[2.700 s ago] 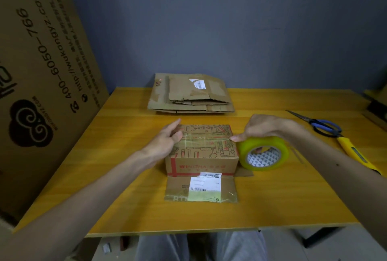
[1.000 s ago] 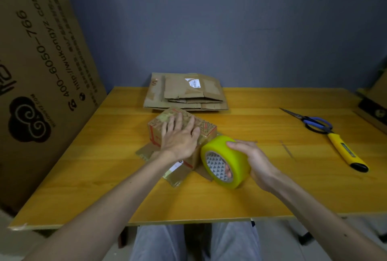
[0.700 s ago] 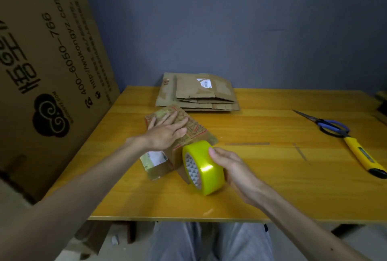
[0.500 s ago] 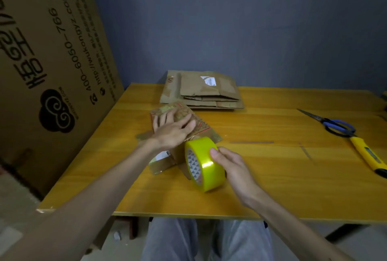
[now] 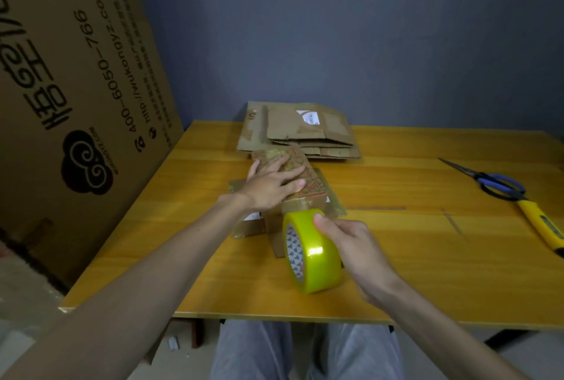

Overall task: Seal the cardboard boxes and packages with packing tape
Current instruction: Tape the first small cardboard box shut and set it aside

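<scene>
We sit at a glossy yellow wood-grain desk [image 5: 427, 257] against a matte blue-grey wall [image 5: 366, 44], a big printed cardboard sheet [image 5: 76, 74] leaning at left. Our left hand [image 5: 271, 186] presses flat, fingers straight, on the small patterned cardboard box [image 5: 309, 186] mid-desk; our right hand [image 5: 351, 242] curls round the shiny yellow tape roll [image 5: 317, 257] standing on edge just before it.

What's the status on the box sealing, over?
Left grip flat on small printed cardboard box. Right grip holds yellow packing tape roll at box's near end. Nothing blocking; blue-handled scissors lie far right.
</scene>
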